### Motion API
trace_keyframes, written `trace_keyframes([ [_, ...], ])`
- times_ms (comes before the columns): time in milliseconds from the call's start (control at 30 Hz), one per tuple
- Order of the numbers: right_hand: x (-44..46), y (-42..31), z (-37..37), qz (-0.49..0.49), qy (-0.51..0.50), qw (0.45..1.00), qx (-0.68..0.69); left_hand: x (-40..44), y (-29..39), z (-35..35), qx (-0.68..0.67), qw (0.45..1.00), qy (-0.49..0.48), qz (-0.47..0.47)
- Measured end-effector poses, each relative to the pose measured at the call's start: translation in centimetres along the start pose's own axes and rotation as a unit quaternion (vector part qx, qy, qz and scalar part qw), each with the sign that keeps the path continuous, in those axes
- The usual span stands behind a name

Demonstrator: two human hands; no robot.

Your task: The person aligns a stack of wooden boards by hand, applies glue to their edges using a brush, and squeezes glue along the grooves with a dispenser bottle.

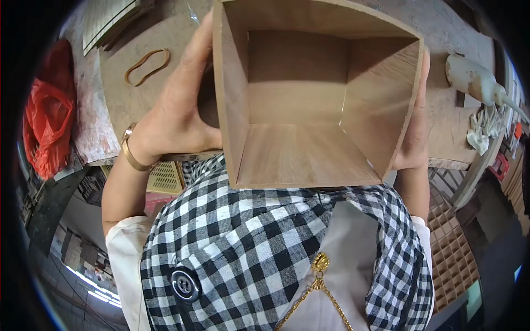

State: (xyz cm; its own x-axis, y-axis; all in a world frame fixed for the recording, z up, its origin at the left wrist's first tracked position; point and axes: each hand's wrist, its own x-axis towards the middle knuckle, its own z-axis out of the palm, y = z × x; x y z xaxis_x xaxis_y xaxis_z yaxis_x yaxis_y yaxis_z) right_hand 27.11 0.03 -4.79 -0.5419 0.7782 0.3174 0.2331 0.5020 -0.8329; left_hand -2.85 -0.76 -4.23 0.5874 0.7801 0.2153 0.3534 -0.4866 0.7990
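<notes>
A wooden box with its open side toward the camera is held up between both hands, close to the chest. My left hand presses on its left side, the thumb near the lower left edge and the fingers running up behind the wall. On the right wall lies my right hand, its fingers partly hidden behind the box. The inside shows bare wooden walls and a floor, with thin bright lines along the right-hand joints.
On the worktable lie a rubber band and wooden strips. A red plastic bag hangs at the left edge. To the right are a glue bottle, a crumpled cloth and a lattice rack.
</notes>
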Motion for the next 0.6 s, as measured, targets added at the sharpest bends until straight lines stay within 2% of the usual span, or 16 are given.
trace_keyframes([
  [100,-0.3,0.2,-0.2,-0.043,-0.025,0.998,-0.04,0.0,0.1,0.0,0.004,1.0,-0.006,-0.01],
  [433,-0.5,-0.7,0.1,0.029,-0.004,1.0,0.004,-0.4,0.8,-0.8,0.091,0.996,0.004,-0.006],
  [567,-0.4,-1.2,0.2,0.067,0.005,0.997,0.027,-0.8,0.8,-1.1,-0.034,0.995,0.089,-0.044],
  [600,-0.3,-1.3,0.2,0.06,0.008,0.998,0.027,-1.2,1.0,-1.5,-0.027,0.995,0.09,-0.041],
])
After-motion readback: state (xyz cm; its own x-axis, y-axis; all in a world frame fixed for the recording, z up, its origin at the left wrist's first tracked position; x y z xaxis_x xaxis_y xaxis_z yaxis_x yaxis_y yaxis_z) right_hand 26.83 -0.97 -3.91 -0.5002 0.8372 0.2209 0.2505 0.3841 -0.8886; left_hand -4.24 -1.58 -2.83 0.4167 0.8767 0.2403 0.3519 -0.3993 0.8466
